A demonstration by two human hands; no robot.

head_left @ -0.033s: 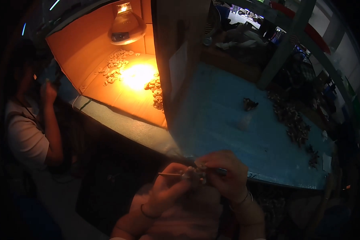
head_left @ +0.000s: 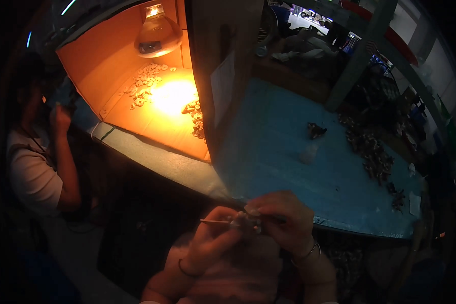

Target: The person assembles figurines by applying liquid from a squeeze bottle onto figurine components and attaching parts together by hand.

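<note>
My left hand is closed, with a thin light-coloured stick poking out leftward between its fingers. At its fingertips sits a small lumpy piece, pale and dark in patches; its kind is too dim to tell. My right hand meets the left from the other side, thumb and fingers pinched at this same piece. Whether it also grips a small tool is hidden in shadow. Both hands are held close together over my lap, just before the table edge.
Ahead to the left, a lamp lights an open cardboard box with many small ring-like pieces inside. On the blue tabletop at right lie a dark clump and a long heap of dark pieces. Another person sits at far left.
My right fingertips have shifted very slightly over the small piece. The view has tilted a little; otherwise the hands stay where they were.
</note>
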